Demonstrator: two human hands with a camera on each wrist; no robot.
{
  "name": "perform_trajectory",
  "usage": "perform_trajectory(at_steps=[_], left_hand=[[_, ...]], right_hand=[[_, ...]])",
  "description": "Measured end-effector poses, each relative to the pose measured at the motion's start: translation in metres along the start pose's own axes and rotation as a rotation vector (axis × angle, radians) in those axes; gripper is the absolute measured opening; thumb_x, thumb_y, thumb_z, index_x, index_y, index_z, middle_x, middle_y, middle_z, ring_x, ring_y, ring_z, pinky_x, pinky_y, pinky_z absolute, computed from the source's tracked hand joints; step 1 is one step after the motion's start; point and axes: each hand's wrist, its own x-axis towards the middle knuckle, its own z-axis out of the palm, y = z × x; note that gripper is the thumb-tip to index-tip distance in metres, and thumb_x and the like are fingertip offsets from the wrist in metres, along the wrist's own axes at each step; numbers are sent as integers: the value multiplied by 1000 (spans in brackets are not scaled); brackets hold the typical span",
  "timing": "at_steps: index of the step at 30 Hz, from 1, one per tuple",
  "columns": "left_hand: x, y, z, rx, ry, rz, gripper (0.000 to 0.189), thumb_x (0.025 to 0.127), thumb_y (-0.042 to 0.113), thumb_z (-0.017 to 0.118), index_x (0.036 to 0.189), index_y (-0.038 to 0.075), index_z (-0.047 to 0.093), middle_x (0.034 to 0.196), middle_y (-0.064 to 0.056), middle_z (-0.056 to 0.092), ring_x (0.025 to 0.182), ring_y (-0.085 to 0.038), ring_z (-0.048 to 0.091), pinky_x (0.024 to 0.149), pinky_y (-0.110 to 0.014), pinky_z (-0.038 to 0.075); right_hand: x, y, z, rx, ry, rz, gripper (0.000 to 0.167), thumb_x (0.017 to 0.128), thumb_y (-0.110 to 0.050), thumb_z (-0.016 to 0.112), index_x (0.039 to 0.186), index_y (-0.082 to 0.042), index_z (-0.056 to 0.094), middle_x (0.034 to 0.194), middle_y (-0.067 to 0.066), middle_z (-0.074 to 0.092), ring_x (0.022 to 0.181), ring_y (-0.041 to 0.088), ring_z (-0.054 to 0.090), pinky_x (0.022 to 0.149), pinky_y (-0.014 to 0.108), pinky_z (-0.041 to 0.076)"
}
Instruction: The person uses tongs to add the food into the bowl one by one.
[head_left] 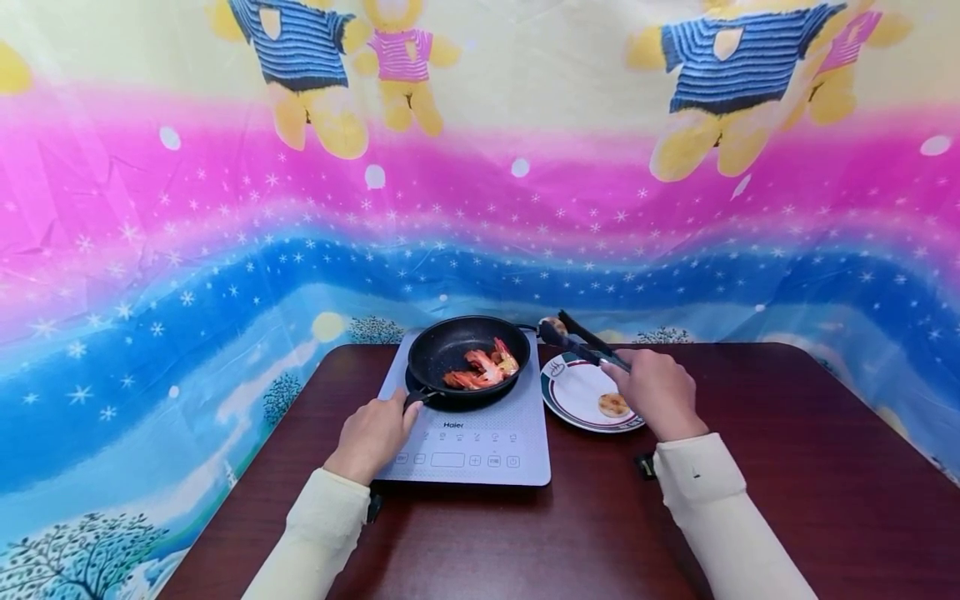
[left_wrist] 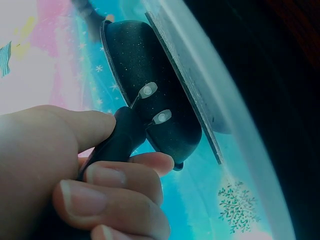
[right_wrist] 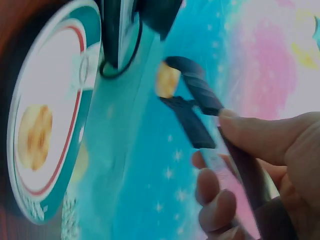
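Observation:
My left hand (head_left: 372, 437) grips the handle (left_wrist: 120, 135) of a black frying pan (head_left: 444, 342), fingers wrapped round it. Red cooked shrimp (head_left: 480, 373) lie in the pan's right side. In my right hand (head_left: 660, 390) are black tongs (head_left: 588, 340), held with the thumb on one arm and fingers on the other. Between the tong tips is a round browned food slice (right_wrist: 168, 80), up in the air just beyond the plate. Below, a white plate (head_left: 567, 392) with a green and red rim carries a similar browned slice (head_left: 613, 405).
The pan sits on a white Haier induction cooktop (head_left: 480, 471) with touch keys along its front. Both cooktop and plate stand on a dark red-brown table (head_left: 600, 533). Behind hangs a printed backdrop (head_left: 517, 225) with bears and snowflakes. A black cord (right_wrist: 131, 65) shows beside the cooktop.

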Motion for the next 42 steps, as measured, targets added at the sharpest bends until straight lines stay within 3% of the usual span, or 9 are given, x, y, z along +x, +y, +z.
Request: perform_trajectory(at_steps=[6, 13, 20, 22, 30, 42], left_hand=[[1, 0, -1, 2, -1, -7, 30, 99, 35, 54, 100, 5, 58, 64, -8, 51, 55, -20, 52, 53, -40, 45], [-1, 1, 0, 14, 20, -3, 30, 98, 34, 56, 102, 5, 59, 65, -10, 55, 56, -23, 56, 53, -41, 46], [0, 0, -2, 18, 34, 3, 30, 98, 34, 56, 103, 4, 59, 64, -10, 54, 56, -23, 57, 53, -42, 47], [-1, 0, -2, 17, 35, -1, 30, 98, 34, 56, 103, 5, 59, 64, -10, 54, 56, -23, 57, 54, -42, 48], [-1, 2, 0, 7, 28, 4, 31, 98, 35, 56, 104, 5, 59, 63, -8, 53, 56, -21, 56, 53, -40, 47], [-2, 0, 2, 7, 35, 3, 31, 98, 35, 55, 104, 5, 59, 63, -8, 53, 55, -21, 55, 53, -41, 47]], right_hand=[[1, -33, 14, 17, 87, -100, 45, 93, -40, 63, 126, -10, 65, 97, 17, 70, 73, 33, 63, 55, 45, 47], [8, -82, 30, -2, -9, -173, 43, 93, -40, 62, 128, -16, 64, 100, 13, 70, 76, 28, 64, 63, 43, 49], [17, -122, 42, -50, -43, -224, 37, 92, -42, 64, 121, -19, 69, 109, 7, 71, 71, 25, 65, 50, 35, 45], [20, -130, 44, -61, -76, -219, 36, 92, -41, 64, 120, -19, 70, 105, 7, 71, 65, 23, 63, 48, 35, 44], [28, -147, 54, -135, -179, -189, 26, 92, -39, 64, 98, -16, 74, 64, 2, 60, 52, 19, 53, 44, 33, 39], [29, -152, 58, -142, -217, -159, 31, 91, -40, 65, 101, -11, 71, 65, 3, 58, 55, 21, 55, 47, 33, 40]])
